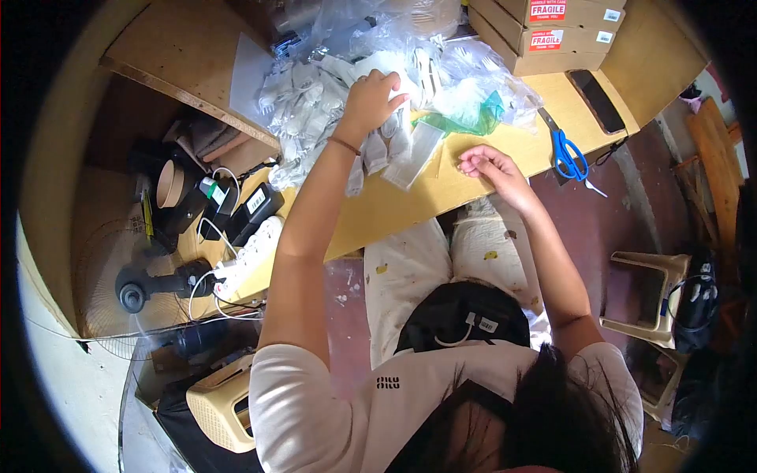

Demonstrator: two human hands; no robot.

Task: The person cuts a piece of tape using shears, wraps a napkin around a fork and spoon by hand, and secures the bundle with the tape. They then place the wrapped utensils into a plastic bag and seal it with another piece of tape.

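Note:
My left hand reaches over a heap of white plastic cutlery, much of it in clear wrapping. Its thumb stands apart from its bent fingers, near a white packet; the fingertips are partly hidden. Closer to the table's front edge, my right hand is closed, its fingers curled in against the thumb. Whatever those fingers may hold is too small to make out. Between the two hands lie a flat clear-and-white packet and a crumpled green plastic bag.
Blue-handled scissors and a dark phone lie right on the wooden table. Cardboard boxes with FRAGILE labels are stacked behind. To the left are a white power strip, cables and a fan. A beige stool stands right.

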